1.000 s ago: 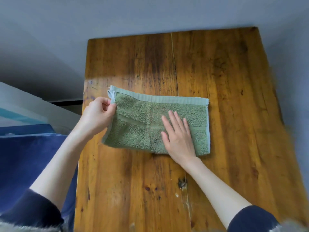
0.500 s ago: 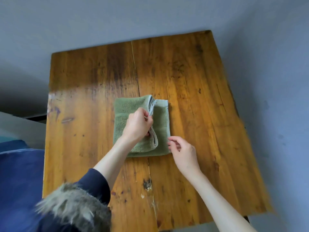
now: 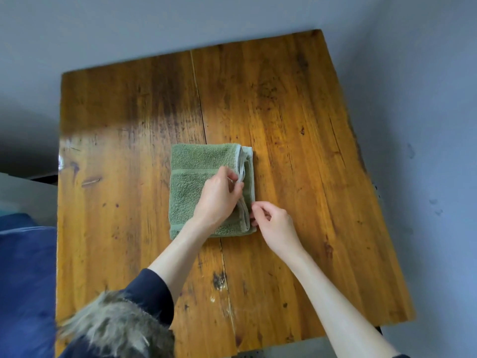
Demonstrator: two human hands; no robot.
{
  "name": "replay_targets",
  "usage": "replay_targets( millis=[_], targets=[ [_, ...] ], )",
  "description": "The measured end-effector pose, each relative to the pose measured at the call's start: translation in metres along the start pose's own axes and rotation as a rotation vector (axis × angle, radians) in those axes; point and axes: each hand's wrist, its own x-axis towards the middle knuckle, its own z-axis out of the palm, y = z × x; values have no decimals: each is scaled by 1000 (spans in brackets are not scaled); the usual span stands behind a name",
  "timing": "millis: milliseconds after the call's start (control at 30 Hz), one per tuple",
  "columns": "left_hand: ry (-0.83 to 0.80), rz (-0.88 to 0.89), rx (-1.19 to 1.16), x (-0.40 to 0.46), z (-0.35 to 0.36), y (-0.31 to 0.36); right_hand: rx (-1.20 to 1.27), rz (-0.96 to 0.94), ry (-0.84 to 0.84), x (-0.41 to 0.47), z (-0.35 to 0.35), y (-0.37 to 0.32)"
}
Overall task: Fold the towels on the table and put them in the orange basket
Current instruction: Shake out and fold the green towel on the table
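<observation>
Fur cuff [image 3: 116, 324] of my dark sleeve sits nearest, bottom left. My right hand [image 3: 276, 223], fingers curled, pinches the towel's [image 3: 193, 182] near-right edge. My left hand [image 3: 219, 197] lies on top of the towel, fingers curled round the pale hem on its right side. Green towel's folded to a compact rectangle, approx mid counter [image 3: 296, 112], flat on the wood. Grey wall [image 3: 154, 21] beyond.

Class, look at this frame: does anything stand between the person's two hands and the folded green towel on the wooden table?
Nothing visible does. The left hand pinches the folded green terry towel's right edge, and the right hand touches its lower right corner. No orange basket is in view.
</observation>
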Motion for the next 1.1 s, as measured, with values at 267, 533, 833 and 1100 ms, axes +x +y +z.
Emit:
replay_targets(
  millis=[267,533,833,1100],
  targets=[
    [437,261,195,-19,-29,-46,-43,-27,132,26,13,-25],
    [177,230,424,-29,-16,-83,-319,-60,164,43,19,-43],
    [146,204,618,-25,-6,-81,-102,17,122,45,8,-38],
    [148,173,693,-24,3,-81,-109,64,222,70,6,-57]
  ],
)
